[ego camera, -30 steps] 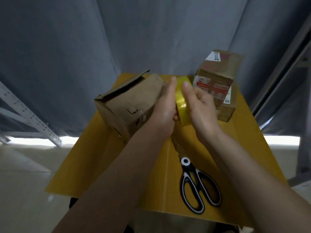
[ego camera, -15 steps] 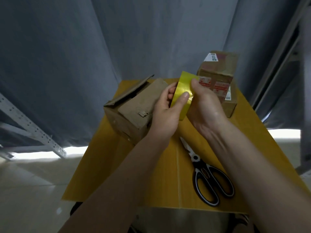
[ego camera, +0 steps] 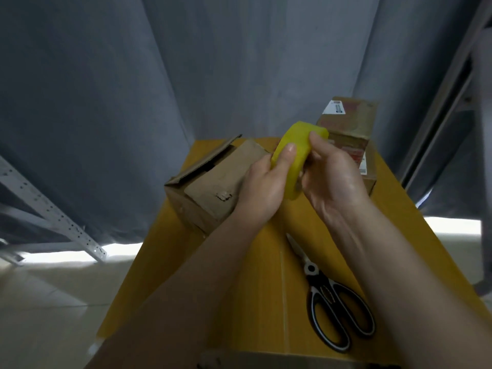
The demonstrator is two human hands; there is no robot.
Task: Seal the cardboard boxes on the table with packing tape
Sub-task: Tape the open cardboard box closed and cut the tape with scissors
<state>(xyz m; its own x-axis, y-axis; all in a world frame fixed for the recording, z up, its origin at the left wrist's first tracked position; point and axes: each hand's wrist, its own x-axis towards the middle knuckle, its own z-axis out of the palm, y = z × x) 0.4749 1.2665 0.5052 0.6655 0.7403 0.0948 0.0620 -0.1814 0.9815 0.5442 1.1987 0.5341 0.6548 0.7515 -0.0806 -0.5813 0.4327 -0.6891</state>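
I see a glossy, smooth yellow tape roll (ego camera: 295, 155), matt brown cardboard on the open box (ego camera: 213, 187) with scuffed, rough faces, and paper labels on the far box (ego camera: 348, 129). The scissors (ego camera: 335, 304) have bright metal blades and shiny black plastic handles; the counter (ego camera: 266, 288) is smooth yellow.

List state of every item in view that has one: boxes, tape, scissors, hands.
left box: on the table, top flap ajar, unsealed
right box: upright, closed, labels on it
tape roll: held above the table in both hands, no strip visibly pulled
scissors: flat on the table, blades shut, untouched
left hand: grip on the roll, thumb on its outer face
right hand: grip on the roll
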